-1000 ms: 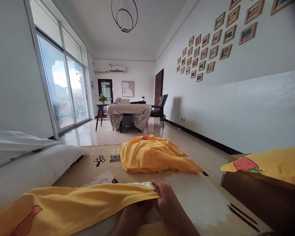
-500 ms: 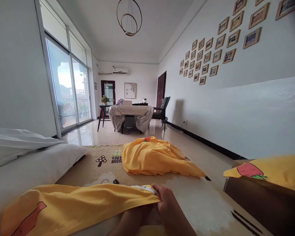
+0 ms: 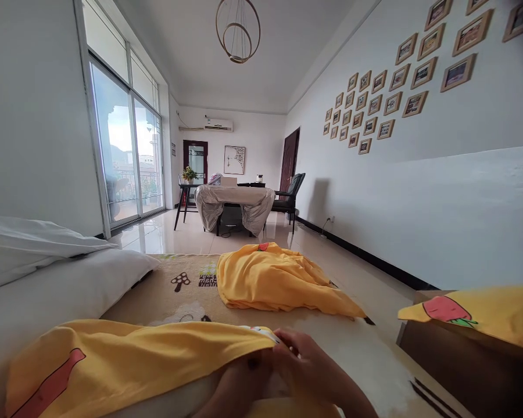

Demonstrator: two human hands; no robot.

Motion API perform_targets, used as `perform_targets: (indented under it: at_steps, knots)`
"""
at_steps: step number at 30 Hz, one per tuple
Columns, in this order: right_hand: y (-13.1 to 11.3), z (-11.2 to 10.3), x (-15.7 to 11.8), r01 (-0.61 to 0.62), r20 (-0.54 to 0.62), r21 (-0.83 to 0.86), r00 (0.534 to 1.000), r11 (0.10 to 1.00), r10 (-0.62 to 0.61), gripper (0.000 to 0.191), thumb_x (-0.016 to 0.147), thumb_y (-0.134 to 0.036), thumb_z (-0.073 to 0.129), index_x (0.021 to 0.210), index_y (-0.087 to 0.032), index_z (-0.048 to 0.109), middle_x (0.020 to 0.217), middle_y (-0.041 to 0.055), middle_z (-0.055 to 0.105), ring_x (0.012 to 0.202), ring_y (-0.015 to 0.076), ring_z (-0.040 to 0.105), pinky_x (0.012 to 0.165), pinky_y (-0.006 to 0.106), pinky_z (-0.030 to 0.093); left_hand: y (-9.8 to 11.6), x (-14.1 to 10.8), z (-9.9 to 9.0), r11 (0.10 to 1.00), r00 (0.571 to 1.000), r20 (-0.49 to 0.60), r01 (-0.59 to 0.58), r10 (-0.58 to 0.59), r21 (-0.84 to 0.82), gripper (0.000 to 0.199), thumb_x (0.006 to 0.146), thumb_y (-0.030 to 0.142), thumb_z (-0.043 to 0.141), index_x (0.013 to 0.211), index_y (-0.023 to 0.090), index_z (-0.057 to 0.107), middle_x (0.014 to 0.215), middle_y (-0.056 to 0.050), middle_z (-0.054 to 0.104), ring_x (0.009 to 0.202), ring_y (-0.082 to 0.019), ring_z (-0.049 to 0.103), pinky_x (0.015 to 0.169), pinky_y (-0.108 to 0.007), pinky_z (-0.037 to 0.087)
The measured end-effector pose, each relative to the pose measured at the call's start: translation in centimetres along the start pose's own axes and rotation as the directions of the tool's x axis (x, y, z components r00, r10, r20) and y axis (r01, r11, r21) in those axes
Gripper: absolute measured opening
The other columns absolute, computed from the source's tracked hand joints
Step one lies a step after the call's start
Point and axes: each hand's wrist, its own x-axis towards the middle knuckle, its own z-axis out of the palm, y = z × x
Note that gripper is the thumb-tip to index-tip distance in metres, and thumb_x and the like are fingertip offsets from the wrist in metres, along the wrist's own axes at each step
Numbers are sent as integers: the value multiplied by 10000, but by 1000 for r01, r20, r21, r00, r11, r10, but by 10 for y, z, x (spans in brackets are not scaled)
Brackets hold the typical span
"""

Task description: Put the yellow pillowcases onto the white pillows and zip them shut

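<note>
A yellow cloth (image 3: 135, 354) with a red printed figure stretches from the lower left to the bottom middle. My right hand (image 3: 303, 360) is closed on its narrow right end, near a small white print. Partly under the cloth, my left hand (image 3: 250, 371) meets the right one; its fingertips are hidden, so its grip cannot be made out. Beyond both hands, a crumpled yellow garment (image 3: 274, 278) lies on the beige patterned blanket (image 3: 165, 296).
White pillows (image 3: 70, 284) lie at the left. Another yellow cloth (image 3: 497, 313) is draped over a brown box-like edge (image 3: 457, 366) at the right. Farther off stand a covered table (image 3: 235, 197) and a black chair (image 3: 291, 194).
The view has shifted slightly, so the room appears farther right. My right hand has turned, and its wrist and forearm lie farther right. The cloth's end remains at its fingers.
</note>
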Motion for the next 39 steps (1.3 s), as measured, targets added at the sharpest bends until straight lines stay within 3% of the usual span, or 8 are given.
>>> perform_targets:
  at_steps: [4,8,15,20,26,31,34,39]
  knots:
    - [38,-13,15,-40,29,154,999,987,36,584,873,-647,384,812,-139,666,784,39,631,729,161,527,670,261,406,3,-4,0,997,997,-35,76,-75,33,310,800,421,570,886,172,732,914,-80,753,1006,-271,660,1043,-371,430]
    - [61,-8,28,-208,-42,99,976,973,213,454,727,-578,619,638,-133,614,596,-22,509,586,106,404,556,231,332,5,-5,2,990,992,-70,114,-108,79,321,777,406,593,918,147,722,988,-104,743,1009,-277,654,1029,-366,436]
    - [30,2,17,-136,233,241,969,961,79,203,706,-325,618,763,-158,718,696,-23,625,687,133,507,651,228,394,7,-3,2,998,999,-27,44,-43,41,347,792,410,573,1017,179,703,1147,-88,699,1161,-273,584,1088,-379,381]
    - [19,4,16,-162,238,268,966,950,98,306,654,-379,675,862,-161,729,794,1,683,856,213,591,763,272,451,7,-3,2,997,998,-3,63,-63,-45,333,741,282,602,1041,175,699,1119,-83,705,1134,-285,591,1070,-395,400]
    - [19,4,15,-158,217,119,967,980,130,308,663,-395,674,846,-154,731,777,-8,687,816,199,583,713,248,435,23,-7,-2,999,999,34,35,-34,-27,391,721,255,606,1097,197,697,1157,-61,696,1125,-302,592,1070,-413,398]
    - [16,7,16,-80,236,294,972,952,8,244,678,-337,676,823,-143,701,768,-6,665,832,197,575,753,264,431,18,-7,-3,998,999,32,31,-32,53,365,750,253,565,1084,202,704,1160,-60,693,1139,-302,580,1064,-419,392]
    - [22,7,19,-63,189,333,982,941,-1,198,658,-321,686,735,-143,645,710,-15,615,799,177,546,732,258,429,21,-6,-4,994,1000,26,-5,2,107,286,797,277,553,1017,199,719,1096,-59,711,1133,-298,576,1084,-418,359]
    - [49,-7,24,-156,-66,209,983,965,173,269,643,-351,671,643,-181,463,586,-69,438,589,96,402,549,211,337,36,-14,-6,996,996,91,-13,5,83,246,874,369,589,988,176,691,1097,-63,675,1093,-275,584,1032,-439,408]
